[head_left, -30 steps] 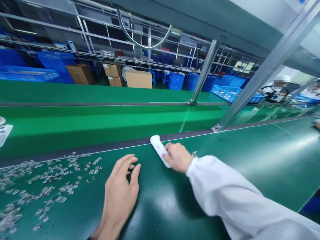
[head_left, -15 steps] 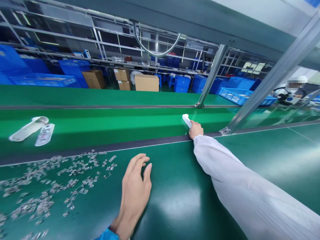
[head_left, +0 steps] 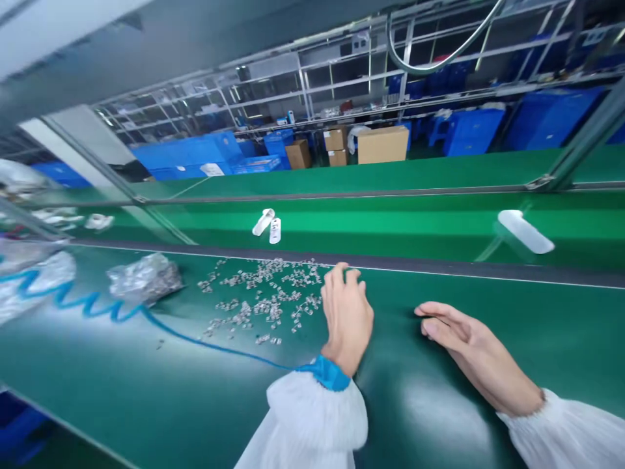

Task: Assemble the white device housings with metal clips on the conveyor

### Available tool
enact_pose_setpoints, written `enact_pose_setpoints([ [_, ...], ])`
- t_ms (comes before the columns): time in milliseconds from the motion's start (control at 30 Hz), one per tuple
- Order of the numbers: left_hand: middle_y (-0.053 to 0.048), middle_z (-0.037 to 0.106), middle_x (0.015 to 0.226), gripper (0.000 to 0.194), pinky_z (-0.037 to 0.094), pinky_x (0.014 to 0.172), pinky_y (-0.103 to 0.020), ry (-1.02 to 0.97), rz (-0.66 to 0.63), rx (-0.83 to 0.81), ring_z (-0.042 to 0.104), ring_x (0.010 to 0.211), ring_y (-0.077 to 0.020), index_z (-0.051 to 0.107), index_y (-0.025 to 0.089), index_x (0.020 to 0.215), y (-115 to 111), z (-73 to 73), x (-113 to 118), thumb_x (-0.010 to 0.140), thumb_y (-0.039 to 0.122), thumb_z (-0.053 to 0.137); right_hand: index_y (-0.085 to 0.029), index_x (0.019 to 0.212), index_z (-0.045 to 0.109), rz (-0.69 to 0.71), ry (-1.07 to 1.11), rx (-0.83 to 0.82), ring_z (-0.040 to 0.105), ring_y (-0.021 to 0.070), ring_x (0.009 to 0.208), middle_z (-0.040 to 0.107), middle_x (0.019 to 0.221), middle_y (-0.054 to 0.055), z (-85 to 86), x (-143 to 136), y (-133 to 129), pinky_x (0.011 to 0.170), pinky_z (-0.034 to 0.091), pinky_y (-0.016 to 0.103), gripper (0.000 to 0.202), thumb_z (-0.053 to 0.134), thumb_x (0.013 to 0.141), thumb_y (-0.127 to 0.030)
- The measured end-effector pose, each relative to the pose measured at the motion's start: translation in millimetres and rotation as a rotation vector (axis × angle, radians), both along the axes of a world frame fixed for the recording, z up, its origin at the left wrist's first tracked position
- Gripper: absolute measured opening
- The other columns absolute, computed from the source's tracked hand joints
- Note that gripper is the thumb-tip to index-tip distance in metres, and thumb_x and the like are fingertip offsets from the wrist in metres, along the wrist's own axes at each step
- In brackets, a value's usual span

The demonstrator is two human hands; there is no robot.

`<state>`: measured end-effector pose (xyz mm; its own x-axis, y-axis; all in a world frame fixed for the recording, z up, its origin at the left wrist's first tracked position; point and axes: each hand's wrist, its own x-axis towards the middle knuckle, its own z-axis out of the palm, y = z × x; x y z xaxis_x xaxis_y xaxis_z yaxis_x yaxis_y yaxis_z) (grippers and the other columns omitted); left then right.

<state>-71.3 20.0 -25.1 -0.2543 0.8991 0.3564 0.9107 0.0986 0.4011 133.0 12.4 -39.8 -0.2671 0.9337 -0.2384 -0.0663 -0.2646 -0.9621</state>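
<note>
My left hand (head_left: 346, 316), with a blue wrist strap (head_left: 332, 372) around its wrist, hovers at the right edge of a scatter of small metal pieces (head_left: 268, 296). Its fingers are apart and slightly bent, and nothing shows in them. My right hand (head_left: 471, 348) is over the green bench (head_left: 405, 397), fingers stretched out and empty. Beyond it, a long white plastic part (head_left: 526, 232) lies on the green belt (head_left: 415, 228). Two more white parts sit on the belt farther left: a plain one (head_left: 263, 222) and one with dark markings (head_left: 275, 230).
A clear plastic bag (head_left: 145, 278) of small pieces rests on the bench at left. The strap's coiled blue cord (head_left: 73, 296) crosses the bench. Metal posts (head_left: 569, 156) rise at both sides of the belt. Cardboard boxes (head_left: 383, 144) and blue bins (head_left: 473, 133) stand behind.
My right hand has let go of the white part, which now lies on the belt, and has drawn back over the bench. My left hand has come to the metal pieces. The view has swung left.
</note>
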Motion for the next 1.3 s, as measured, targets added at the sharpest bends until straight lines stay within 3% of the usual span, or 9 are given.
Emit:
enact_pose_setpoints([
  [100,-0.023,0.041,0.147,0.042,0.036,0.107,-0.054,0.130,0.193,-0.079,0.037,0.137,-0.0386,0.053,0.008,0.129,8.2,-4.9,-37.9,0.096,0.033,0.047,-0.022,0.110,0.069,0.006,0.038,-0.067,0.062,0.0230,0.098,0.069,0.110,0.009,-0.3,2.9,0.8,0.094,0.050,0.036,0.043,0.079,0.073,-0.043],
  [200,-0.031,0.042,0.145,0.052,0.034,0.106,-0.060,0.157,0.240,-0.134,0.038,0.137,-0.0439,0.051,0.002,0.131,10.4,-11.0,-52.2,0.096,0.040,0.047,-0.024,0.112,0.069,-0.003,0.073,-0.118,0.062,0.0256,0.105,0.069,0.116,0.009,1.6,4.0,2.9,0.099,0.048,0.038,0.046,0.080,0.072,-0.042],
  [300,-0.029,0.038,0.149,0.049,0.030,0.111,-0.058,0.165,0.186,-0.090,0.034,0.140,-0.0410,0.050,0.002,0.132,8.0,-12.2,-31.9,0.096,0.035,0.048,-0.028,0.119,0.066,-0.004,0.179,-0.164,0.058,0.0283,0.119,0.063,0.132,0.008,9.1,0.5,-0.9,0.106,0.045,0.041,0.045,0.076,0.077,-0.039],
  [467,-0.018,0.042,0.150,0.036,0.037,0.111,-0.049,0.001,-0.169,0.034,0.039,0.138,-0.0306,0.053,0.011,0.129,-11.3,-15.4,34.2,0.097,0.026,0.043,-0.028,0.126,0.063,0.025,0.433,-0.208,0.048,0.0274,0.134,0.053,0.145,0.005,15.6,-6.0,-5.9,0.114,0.039,0.044,0.038,0.063,0.088,-0.031],
  [567,-0.016,0.043,0.149,0.037,0.040,0.110,-0.048,-0.087,-0.304,0.015,0.041,0.136,-0.0280,0.050,0.012,0.132,-24.5,-22.1,57.2,0.097,0.016,0.036,-0.025,0.124,0.065,0.009,0.487,-0.220,0.047,0.0266,0.135,0.056,0.142,0.006,12.4,-6.4,-3.7,0.116,0.036,0.043,0.037,0.065,0.087,-0.026],
  [767,-0.016,0.046,0.145,0.036,0.040,0.109,-0.050,-0.185,-0.314,-0.050,0.042,0.135,-0.0282,0.053,0.013,0.129,-27.1,-23.3,57.4,0.097,0.019,0.038,-0.023,0.119,0.067,0.037,0.490,-0.210,0.049,0.0259,0.134,0.061,0.137,0.007,9.7,-5.8,-0.8,0.118,0.034,0.043,0.034,0.070,0.085,-0.025],
  [1300,-0.014,0.049,0.142,0.034,0.039,0.110,-0.049,-0.211,-0.322,-0.048,0.043,0.134,-0.0263,0.055,0.014,0.128,-24.7,-21.0,56.7,0.098,0.019,0.038,-0.023,0.116,0.069,0.045,0.441,-0.184,0.049,0.0271,0.133,0.062,0.135,0.008,16.2,-6.7,-0.2,0.117,0.033,0.046,0.035,0.073,0.083,-0.031],
])
